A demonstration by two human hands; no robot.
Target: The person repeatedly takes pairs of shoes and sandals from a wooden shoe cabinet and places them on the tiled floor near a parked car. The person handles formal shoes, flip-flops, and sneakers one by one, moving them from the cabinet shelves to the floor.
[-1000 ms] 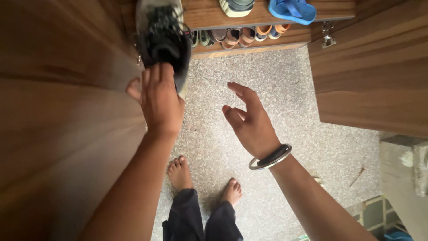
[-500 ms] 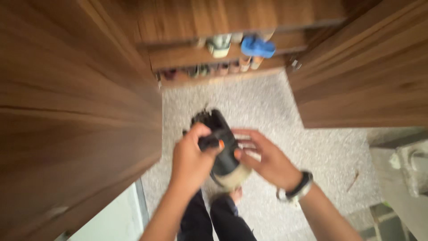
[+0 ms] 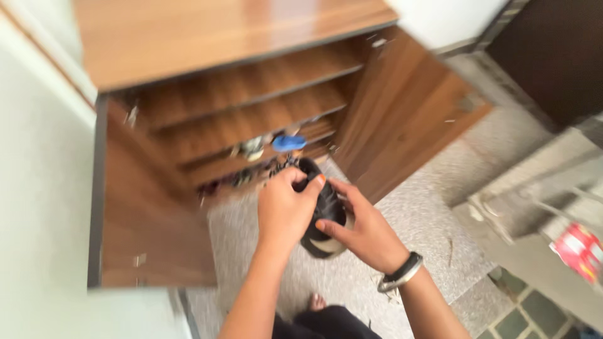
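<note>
In front of the open wooden shoe cabinet (image 3: 220, 119), above the speckled stone floor (image 3: 427, 207), both hands clasp a black shoe (image 3: 323, 210) with a pale sole: the left hand (image 3: 286, 210) wraps its top, the right hand (image 3: 364, 229) its side. A blue shoe (image 3: 289, 142) sits blurred on a lower shelf's front edge.

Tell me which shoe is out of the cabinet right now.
The black shoe with the pale sole: left hand and right hand both grip it above the floor. The blue shoe and the rest sit on the lower shelves.
</note>
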